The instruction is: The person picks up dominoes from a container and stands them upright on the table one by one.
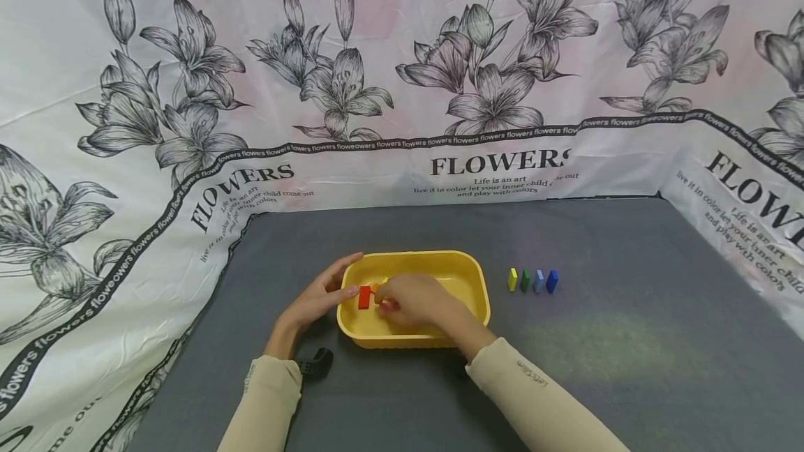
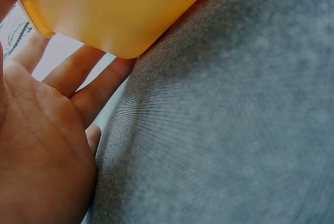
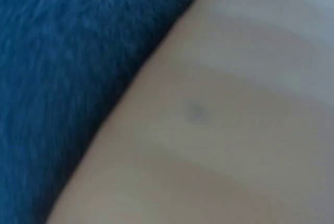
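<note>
1. Where the sleeves end, a dark band shows at the left wrist, low over the surface; bare grey room spreads in front of the tray and on to the right.
2. The left hand has its fingers spread along the left end of the yellow tray, touching its outside, with the thumb at the rim. A hard push there could, I judge, slide the tray, since nothing visible blocks its right side.
3. The right hand reaches inside the tray, fingers bent downward; whether it pinches anything I cannot tell, as its fingertips are hidden and the right wrist view is blurred.
4. The red block is in the tray's left end, near the left thumb, with an orange block just beside it, partly covered. A sideways knock from either hand could topple them, the gap being tight; the tray's right half offers more room.
5. Right of the tray, well apart from both hands, a yellow block, green block, light blue block and dark blue block stand in a row; a careless forearm sweep could tip them.
6. Beyond, the surface ends at the flowered cloth.
</note>
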Motion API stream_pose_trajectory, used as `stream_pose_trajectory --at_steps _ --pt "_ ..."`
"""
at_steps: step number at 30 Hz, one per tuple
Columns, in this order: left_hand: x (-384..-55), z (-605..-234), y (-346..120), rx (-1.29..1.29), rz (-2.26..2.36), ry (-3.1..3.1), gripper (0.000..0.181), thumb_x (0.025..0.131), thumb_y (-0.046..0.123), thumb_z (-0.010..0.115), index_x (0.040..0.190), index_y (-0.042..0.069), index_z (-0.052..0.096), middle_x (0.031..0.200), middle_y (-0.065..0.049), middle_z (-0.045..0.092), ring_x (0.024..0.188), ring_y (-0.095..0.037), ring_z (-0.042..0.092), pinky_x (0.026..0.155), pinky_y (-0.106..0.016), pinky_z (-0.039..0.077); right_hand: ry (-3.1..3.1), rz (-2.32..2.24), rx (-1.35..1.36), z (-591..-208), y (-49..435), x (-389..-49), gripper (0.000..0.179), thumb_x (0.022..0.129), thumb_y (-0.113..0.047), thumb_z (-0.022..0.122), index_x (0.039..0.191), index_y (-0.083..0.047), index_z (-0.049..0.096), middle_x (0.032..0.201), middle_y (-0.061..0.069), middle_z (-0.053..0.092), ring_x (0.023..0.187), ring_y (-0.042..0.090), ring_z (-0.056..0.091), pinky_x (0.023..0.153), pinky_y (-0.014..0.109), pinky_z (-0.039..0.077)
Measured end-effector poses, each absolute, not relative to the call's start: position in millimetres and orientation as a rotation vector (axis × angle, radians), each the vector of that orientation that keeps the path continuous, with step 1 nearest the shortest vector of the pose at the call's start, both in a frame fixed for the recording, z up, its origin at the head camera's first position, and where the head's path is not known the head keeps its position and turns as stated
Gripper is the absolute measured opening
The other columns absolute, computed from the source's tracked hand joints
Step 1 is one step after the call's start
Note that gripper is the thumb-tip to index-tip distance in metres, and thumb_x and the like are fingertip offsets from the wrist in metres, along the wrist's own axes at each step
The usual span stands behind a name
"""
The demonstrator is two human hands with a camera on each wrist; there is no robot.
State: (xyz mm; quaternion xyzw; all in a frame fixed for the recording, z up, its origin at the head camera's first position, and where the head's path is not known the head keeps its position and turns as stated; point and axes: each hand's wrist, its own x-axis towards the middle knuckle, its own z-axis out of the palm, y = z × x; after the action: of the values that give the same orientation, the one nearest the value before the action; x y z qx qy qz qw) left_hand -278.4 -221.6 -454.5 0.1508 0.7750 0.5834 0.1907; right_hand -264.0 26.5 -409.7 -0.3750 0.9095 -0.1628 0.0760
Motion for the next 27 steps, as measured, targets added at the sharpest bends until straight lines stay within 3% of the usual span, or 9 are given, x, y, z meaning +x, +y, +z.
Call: stream_pose_trajectory --at_steps 3,7,11,17,27 --pt "-278 -455 -221 0.41 1.631 2.183 0.065 0.099 0.023 0.064 0.156 0.037 0.036 0.163 -0.002 0.038 0.143 -0.031 0.045 0.117 -0.053 0.041 2.731 -0.62 -1.103 -406 37 -265 0.015 0.094 -0.03 0.071 0.106 -0.021 0.075 0.081 -0.009 0.065 0.071 0.009 0.056 0.064 0.022 0.047" --pt "-278 -454 -221 0.392 1.626 2.19 0.066 0.098 0.023 0.064 0.156 0.037 0.036 0.163 -0.002 0.037 0.143 -0.031 0.045 0.116 -0.052 0.042 2.722 -0.818 -1.07 -401 56 -267 0.021 0.095 -0.026 0.07 0.114 -0.016 0.074 0.096 -0.007 0.072 0.081 0.011 0.062 0.076 0.027 0.056" --pt "-278 -454 -221 0.383 1.625 2.198 0.066 0.098 0.023 0.065 0.156 0.037 0.036 0.164 -0.001 0.036 0.144 -0.031 0.043 0.117 -0.053 0.042 2.744 -0.986 -1.054 -393 79 -269 0.021 0.096 -0.023 0.07 0.115 -0.014 0.073 0.095 -0.004 0.072 0.075 0.013 0.059 0.068 0.027 0.054" --pt "-278 -456 -222 0.369 1.623 2.215 0.067 0.099 0.023 0.065 0.157 0.037 0.036 0.165 -0.001 0.034 0.145 -0.032 0.043 0.117 -0.053 0.042 2.784 -1.243 -1.015 -379 112 -269 0.018 0.095 -0.02 0.073 0.113 -0.019 0.074 0.091 -0.004 0.072 0.057 0.013 0.047 0.052 0.022 0.039" --pt "-280 -458 -222 0.415 1.624 2.192 0.065 0.099 0.025 0.064 0.156 0.037 0.036 0.164 0.0 0.035 0.145 -0.031 0.042 0.119 -0.055 0.037 2.813 -1.432 -0.75 -379 176 -265 0.026 0.093 -0.018 0.075 0.119 -0.018 0.07 0.096 0.002 0.074 0.058 0.015 0.05 0.051 0.025 0.043"
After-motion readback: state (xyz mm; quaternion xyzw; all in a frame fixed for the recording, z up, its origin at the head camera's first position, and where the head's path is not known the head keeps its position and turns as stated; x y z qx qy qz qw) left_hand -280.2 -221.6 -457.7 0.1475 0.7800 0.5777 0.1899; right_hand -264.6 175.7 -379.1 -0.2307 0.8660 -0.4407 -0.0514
